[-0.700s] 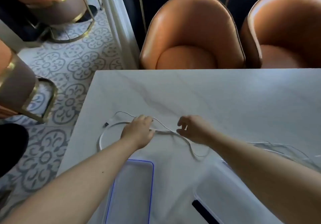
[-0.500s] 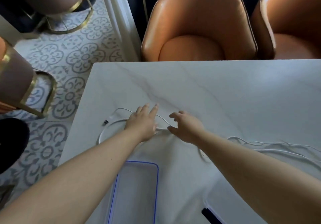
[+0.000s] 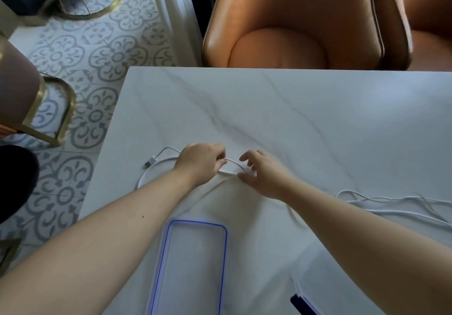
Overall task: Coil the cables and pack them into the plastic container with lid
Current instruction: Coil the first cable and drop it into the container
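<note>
Pinching one white cable [image 3: 231, 163] near the table's [image 3: 318, 119] left edge, both hands grasp it.

Both bare forearms reach forward from the lower corners and converge toward the middle. The left hand [image 3: 201, 162] is palm down, knuckles up, its fingers curled under and closed on the white cable [image 3: 231, 162], which leaves from just beyond its fingertips. The right hand [image 3: 263, 174] sits just beside it, apart from it, wrist angled inward. Its thumb and forefinger pinch the same cable at their tips, while the other fingers [image 3: 247, 155] stay loosely spread and raised above the pinch.
</note>
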